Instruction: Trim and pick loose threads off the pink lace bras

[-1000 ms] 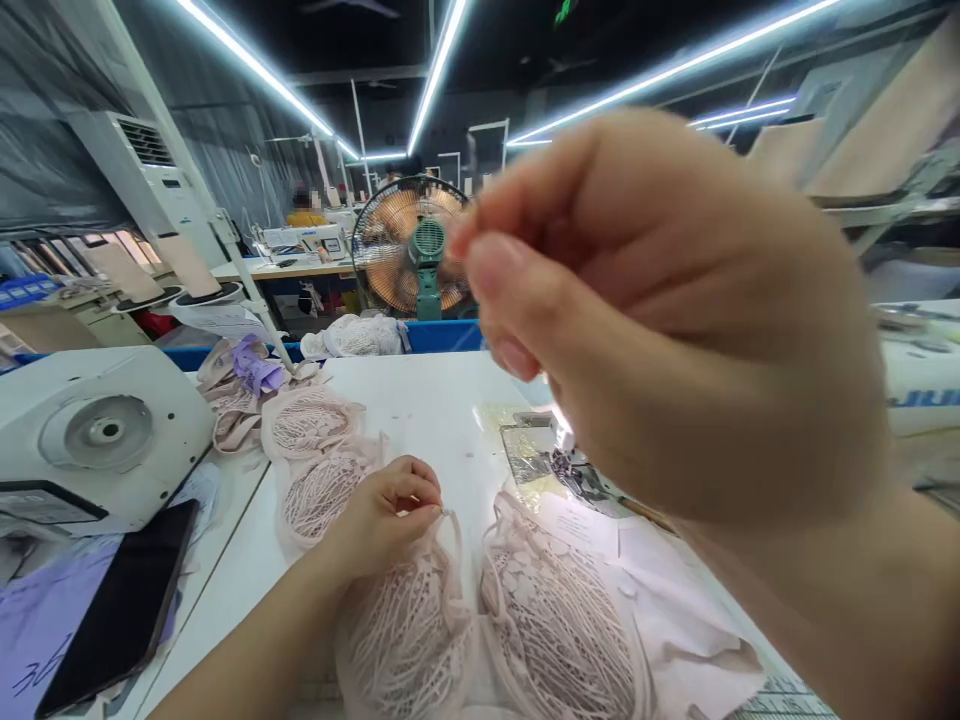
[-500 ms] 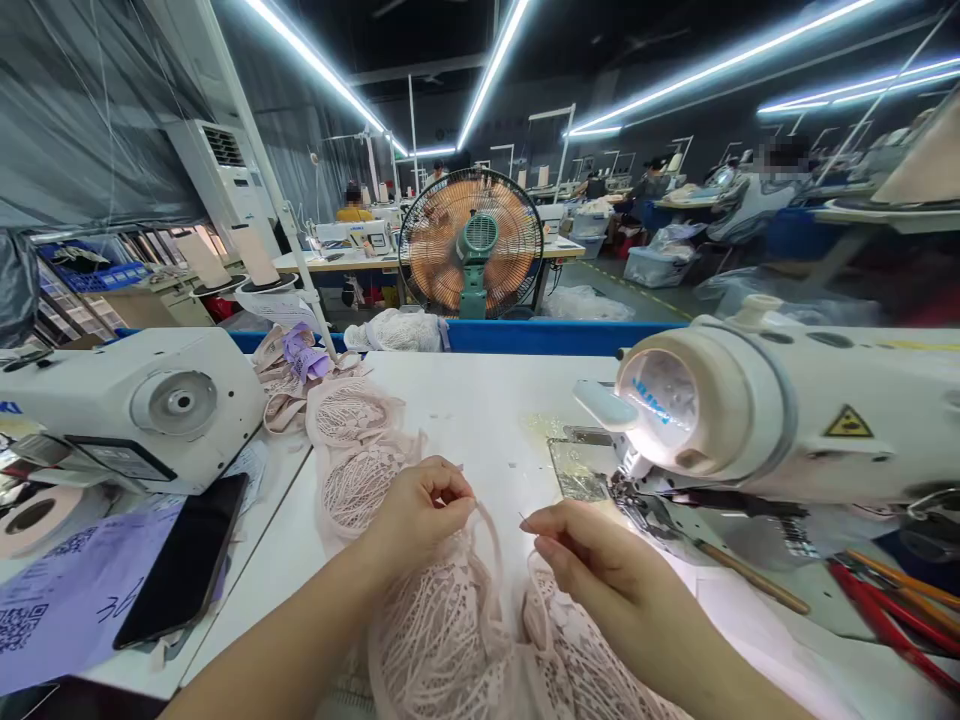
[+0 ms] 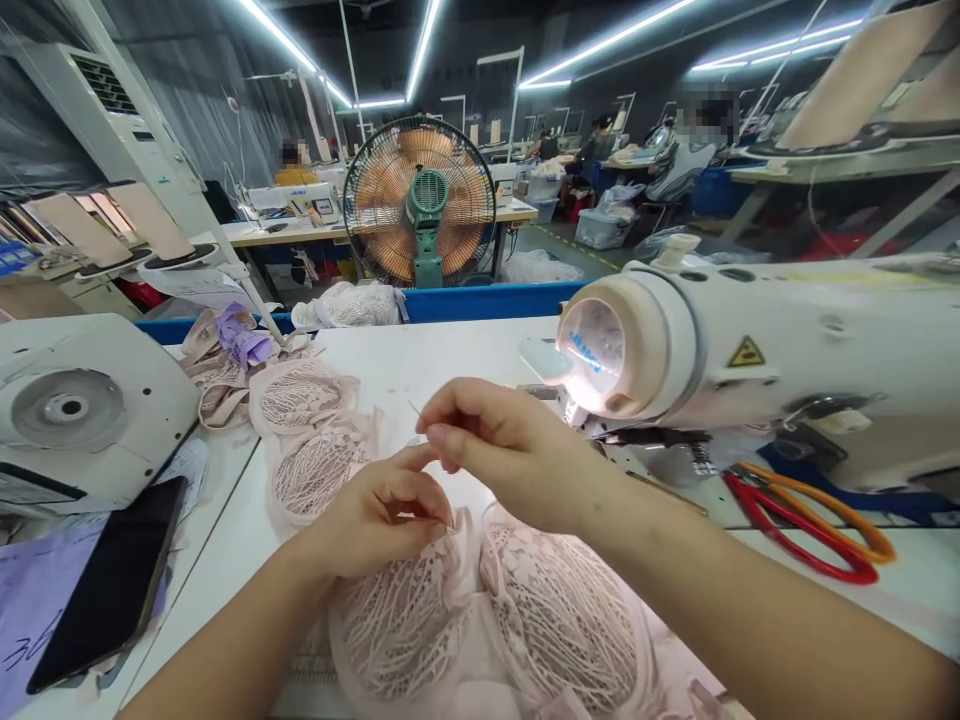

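A pale pink lace bra [image 3: 566,610] lies spread over the white table at the front, its two cups side by side. My left hand [image 3: 382,510] pinches the top edge of the left cup between thumb and fingers. Just above and to the right, my right hand [image 3: 502,450] is closed in a pinch, and a thin needle-like piece [image 3: 414,408] sticks out past its fingertips; its kind is too small to tell. The two hands nearly touch. More pink lace cups [image 3: 319,470] lie behind my left hand.
A white sewing machine [image 3: 675,340] stands at the right, with red-orange handled scissors [image 3: 814,525] in front. At the left are another machine [image 3: 82,410], a black phone [image 3: 112,585] and purple paper [image 3: 37,620]. A large fan [image 3: 427,200] stands beyond the blue edge [image 3: 487,300].
My right hand has moved left and up, coming over beside my left hand. My left hand has shifted slightly left and down, still on the bra. The whole view has turned right.
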`<action>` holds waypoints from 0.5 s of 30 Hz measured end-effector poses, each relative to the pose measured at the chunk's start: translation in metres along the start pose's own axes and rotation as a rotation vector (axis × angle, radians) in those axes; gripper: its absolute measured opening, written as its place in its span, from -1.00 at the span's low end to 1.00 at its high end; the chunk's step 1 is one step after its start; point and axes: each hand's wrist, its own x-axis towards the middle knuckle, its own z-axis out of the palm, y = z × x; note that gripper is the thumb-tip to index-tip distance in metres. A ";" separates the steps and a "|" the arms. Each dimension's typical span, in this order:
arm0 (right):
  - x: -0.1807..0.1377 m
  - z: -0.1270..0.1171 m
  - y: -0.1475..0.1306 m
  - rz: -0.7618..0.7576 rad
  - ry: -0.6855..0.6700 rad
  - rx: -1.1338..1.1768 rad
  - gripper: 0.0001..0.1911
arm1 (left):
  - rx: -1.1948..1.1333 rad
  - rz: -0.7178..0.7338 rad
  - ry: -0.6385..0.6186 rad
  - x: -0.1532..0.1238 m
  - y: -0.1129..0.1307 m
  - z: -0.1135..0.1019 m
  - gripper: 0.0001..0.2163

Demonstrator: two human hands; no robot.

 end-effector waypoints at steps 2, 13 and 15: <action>0.007 0.006 -0.002 -0.028 0.009 0.043 -0.91 | -0.026 -0.001 -0.007 0.000 -0.001 0.001 -0.93; 0.014 -0.025 -0.022 -0.387 0.421 -0.343 -0.86 | -0.106 0.032 0.006 0.007 0.007 0.000 -0.90; 0.004 -0.033 -0.031 -0.436 0.497 -0.475 -0.86 | -0.107 0.026 0.012 0.008 0.006 -0.001 -0.91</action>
